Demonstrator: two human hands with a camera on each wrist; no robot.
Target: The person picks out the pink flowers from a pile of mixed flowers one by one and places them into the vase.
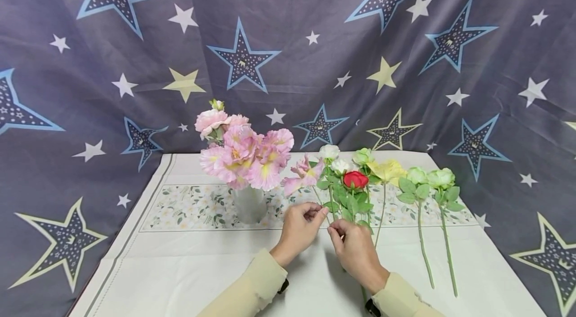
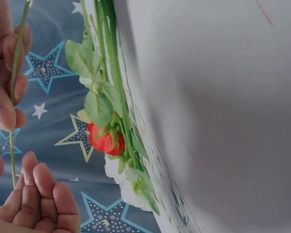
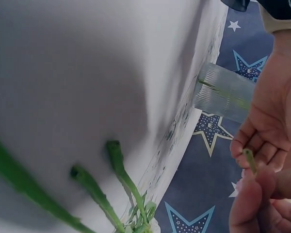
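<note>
A pink artificial iris point(image 1: 303, 177) with a thin stem is held between both hands, its bloom leaning left, toward the vase. The left hand point(image 1: 300, 229) has its fingers curled around the stem on the bloom side. Lower down, the right hand point(image 1: 357, 252) pinches the stem point(image 2: 13, 73) between thumb and fingers; the cut end point(image 3: 249, 159) shows there in the right wrist view. Left of the hands stands a frosted ribbed vase point(image 1: 249, 204) filled with pink flowers point(image 1: 247, 154). A red rose point(image 1: 355, 179) lies just beyond the right hand.
Beside the red rose lie white roses point(image 1: 330, 151), a green rose point(image 1: 362, 156) and a yellow flower point(image 1: 388, 171). Further right are two light green roses point(image 1: 441, 178) on long stems. A white cloth point(image 1: 189, 267) with a floral band covers the table; a star-patterned curtain point(image 1: 315, 77) hangs behind.
</note>
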